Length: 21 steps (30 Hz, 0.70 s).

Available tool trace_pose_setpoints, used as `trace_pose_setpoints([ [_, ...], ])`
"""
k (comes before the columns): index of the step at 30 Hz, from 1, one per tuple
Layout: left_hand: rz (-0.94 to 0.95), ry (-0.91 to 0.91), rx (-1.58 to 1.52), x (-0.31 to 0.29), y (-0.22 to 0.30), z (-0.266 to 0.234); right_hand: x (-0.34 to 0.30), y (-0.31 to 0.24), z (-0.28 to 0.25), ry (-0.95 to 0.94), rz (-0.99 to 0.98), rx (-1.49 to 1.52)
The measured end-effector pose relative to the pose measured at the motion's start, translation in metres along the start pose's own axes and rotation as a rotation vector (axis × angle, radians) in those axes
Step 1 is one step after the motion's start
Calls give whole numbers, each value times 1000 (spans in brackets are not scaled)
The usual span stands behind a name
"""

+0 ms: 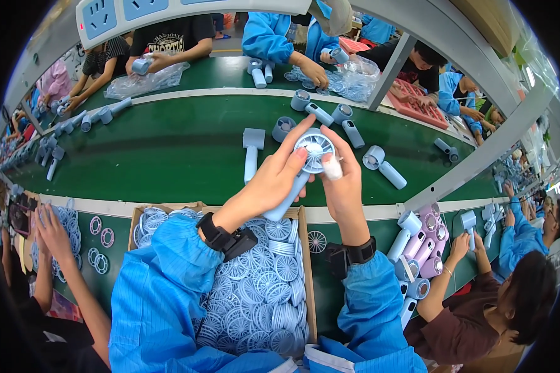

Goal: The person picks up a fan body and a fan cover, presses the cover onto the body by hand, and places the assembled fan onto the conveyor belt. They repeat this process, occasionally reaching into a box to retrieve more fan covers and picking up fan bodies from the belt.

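Fans [57,153] lie on the green belt [186,149] beyond and to the left of the cardboard carton [311,286], too small to show whether their fronts are covered. At the carton's far edge, the left hand [264,183] is closed around a pale-blue handheld fan [290,197], thumb against its head. A spoked grille [315,151] lies over the fan's face; fitting of this piece therefore appears nearly complete, though full seating cannot be confirmed. The right hand [345,186], its thumb wrapped in white, grips the opposite rim. Beyond and right of the carton, further blue fans [390,175] rest on the belt.

Containers, left to right: a clear bag [146,84], far beyond the carton's left side, contents indistinct; the carton itself, well filled with stacked and jumbled loose grilles [249,273], indicating much left to fit; a second clear bag [362,74], beyond the carton to the right, with blue parts in or beside it; and a red tray [417,110], farther right of the carton, contents unclear. One single grille [317,242] lies just right of the carton.
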<state>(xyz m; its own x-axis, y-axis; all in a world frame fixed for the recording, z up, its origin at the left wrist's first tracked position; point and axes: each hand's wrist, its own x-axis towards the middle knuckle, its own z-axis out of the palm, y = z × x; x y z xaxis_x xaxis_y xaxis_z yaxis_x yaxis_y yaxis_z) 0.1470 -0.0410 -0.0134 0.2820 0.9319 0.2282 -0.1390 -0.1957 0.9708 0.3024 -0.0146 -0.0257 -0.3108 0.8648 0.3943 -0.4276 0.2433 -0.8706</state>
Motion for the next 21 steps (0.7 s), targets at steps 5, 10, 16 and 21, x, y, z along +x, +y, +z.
trace_pose_setpoints([
  [5, 132, 0, 168, -3, -9, 0, -4, 7, 4, 78, 33, 84],
  [10, -178, 80, 273, 19, 3, -21, -10, 2, -28, 115, 81, -445],
  [16, -254, 485, 1187, 33, -77, -181, -59, -16, -56, -687, 620, -1369],
  [21, -91, 443, 1719, 45, -98, -178, -91, 20, -55, -538, 501, -1390],
])
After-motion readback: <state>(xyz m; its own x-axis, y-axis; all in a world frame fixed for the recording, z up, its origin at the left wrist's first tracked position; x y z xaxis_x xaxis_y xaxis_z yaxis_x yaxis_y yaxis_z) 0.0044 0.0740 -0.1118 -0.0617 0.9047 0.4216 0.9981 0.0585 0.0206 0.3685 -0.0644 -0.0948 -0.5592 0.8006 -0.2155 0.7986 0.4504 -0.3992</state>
